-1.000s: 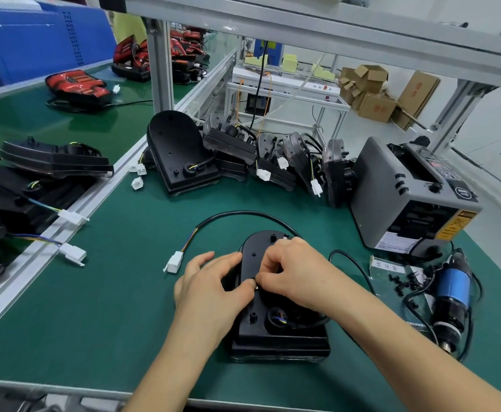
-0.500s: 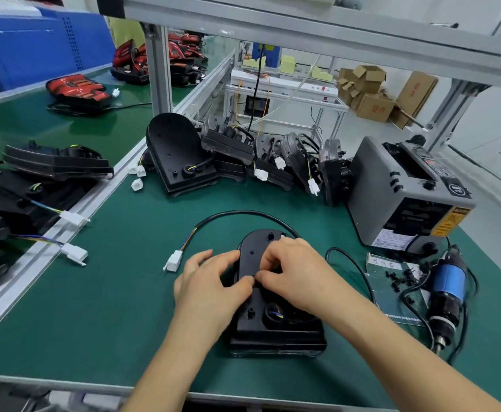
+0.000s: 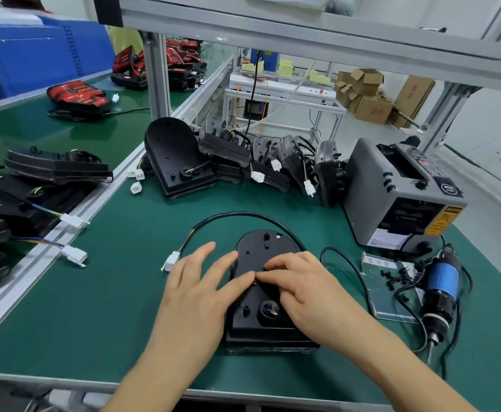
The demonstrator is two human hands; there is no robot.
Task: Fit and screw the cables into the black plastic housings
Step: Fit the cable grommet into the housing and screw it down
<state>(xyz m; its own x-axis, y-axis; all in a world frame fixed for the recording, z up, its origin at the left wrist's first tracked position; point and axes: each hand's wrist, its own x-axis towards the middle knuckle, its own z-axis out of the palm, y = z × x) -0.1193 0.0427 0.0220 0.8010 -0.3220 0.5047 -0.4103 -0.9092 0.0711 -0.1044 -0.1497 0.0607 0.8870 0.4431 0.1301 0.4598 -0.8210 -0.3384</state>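
A black plastic housing (image 3: 258, 254) lies flat on the green mat in front of me. Its black cable (image 3: 237, 215) arcs from a white connector (image 3: 170, 261) over the housing's top and down its right side, under my right hand. Coloured wires show in a round opening (image 3: 270, 311) near the housing's front end. My left hand (image 3: 195, 289) rests beside the housing with straight fingers, its thumb pressing on the housing's middle. My right hand (image 3: 308, 292) lies over the middle with curled fingers, pinching at the cable there; the fingers hide the exact spot.
A pile of black housings (image 3: 180, 156) with white plugs lies behind. A grey tape dispenser (image 3: 400, 197) stands at the right. A blue electric screwdriver (image 3: 439, 289) lies beside small black screws (image 3: 397, 278). More housings (image 3: 56, 168) sit on the left bench.
My right hand has slid from the housing's top end down to its middle, uncovering the top. My left hand's fingers have straightened and its thumb now meets the right fingertips.
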